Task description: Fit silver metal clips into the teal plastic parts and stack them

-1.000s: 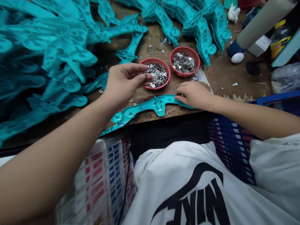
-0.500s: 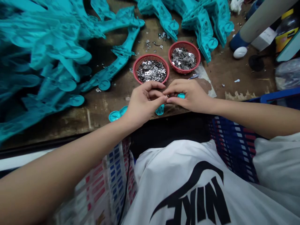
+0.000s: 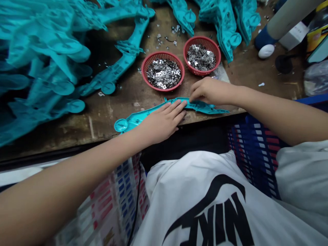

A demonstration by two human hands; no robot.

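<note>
Plastic strip [image 3: 137,117] lies under outspread left hand [image 3: 164,123]; right hand [image 3: 208,91] curled, grip unclear.

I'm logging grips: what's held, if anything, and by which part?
The left hand lies flat over the middle of the turquoise part, not gripping it; whether the right hand pinches anything cannot be told.

Dim light falls across a scuffed, brown wooden tabletop [image 3: 99,114].
</note>
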